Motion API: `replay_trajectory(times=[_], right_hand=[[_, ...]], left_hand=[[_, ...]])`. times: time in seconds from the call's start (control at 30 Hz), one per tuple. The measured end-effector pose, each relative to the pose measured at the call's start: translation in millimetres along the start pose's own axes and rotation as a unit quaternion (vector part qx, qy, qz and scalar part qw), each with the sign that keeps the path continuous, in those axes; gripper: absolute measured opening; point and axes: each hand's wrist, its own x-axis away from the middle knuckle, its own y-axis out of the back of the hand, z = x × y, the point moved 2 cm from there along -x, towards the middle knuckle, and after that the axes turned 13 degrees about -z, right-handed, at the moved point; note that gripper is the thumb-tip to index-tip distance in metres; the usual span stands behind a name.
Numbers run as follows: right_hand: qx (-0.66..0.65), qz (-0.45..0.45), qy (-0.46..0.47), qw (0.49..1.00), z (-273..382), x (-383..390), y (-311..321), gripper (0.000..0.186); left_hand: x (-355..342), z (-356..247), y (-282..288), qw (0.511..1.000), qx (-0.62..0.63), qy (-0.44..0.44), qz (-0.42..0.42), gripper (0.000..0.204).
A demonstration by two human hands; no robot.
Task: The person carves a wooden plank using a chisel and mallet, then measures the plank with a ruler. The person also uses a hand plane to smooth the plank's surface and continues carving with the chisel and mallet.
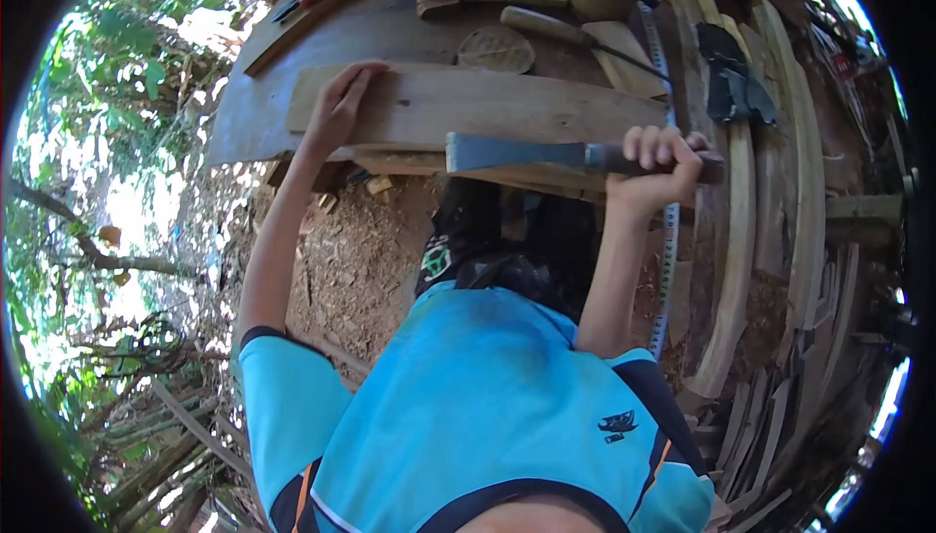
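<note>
Holding the chisel point(556, 155) by its handle, the right grip point(661, 167) is up near the board's point(468, 104) right end, blade pointing left along the near edge. Left grip point(336, 112) is pretty much uncurled, just laid on the board's left end, with bare wood between it and the blade tip. Far edge is tighter: a disc point(496, 49) sits right beside it on the tabletop point(385, 21).

- Up on the wearer's head we are, left fisheye of the pair, looking steeply down past the turquoise short-sleeved shirt point(468, 377)
- That shirt sits right up close at the lower edge, left hand point(341, 106) and right hand point(655, 164) farther out, workbench point(390, 18) toward the top
- And it's wide, a full round fisheye sweep
</note>
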Motion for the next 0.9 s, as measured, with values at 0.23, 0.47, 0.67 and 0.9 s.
replay_trajectory(times=[0.23,0.47,0.67,0.9], right_hand=[[-0.085,-0.017,-0.034,0.996,25.5,-34.7,29.5,0.013],[-0.026,0.001,0.003,1.000,-8.7,-6.5,-5.1,0.014],[-0.087,-0.017,-0.027,0.996,22.8,-28.3,22.4,0.011],[-0.046,0.009,-0.006,0.999,1.0,-12.4,-0.3,0.008]], left_hand=[[1.2,-3.3,2.8,0.999,-0.005,-0.006,-0.031,0.024],[-0.8,-1.8,8.1,0.999,0.026,0.011,-0.021,0.024],[2.1,2.4,12.1,0.998,0.020,0.014,-0.053,0.024],[6.4,4.9,12.6,0.997,0.049,0.020,-0.054,0.028]])
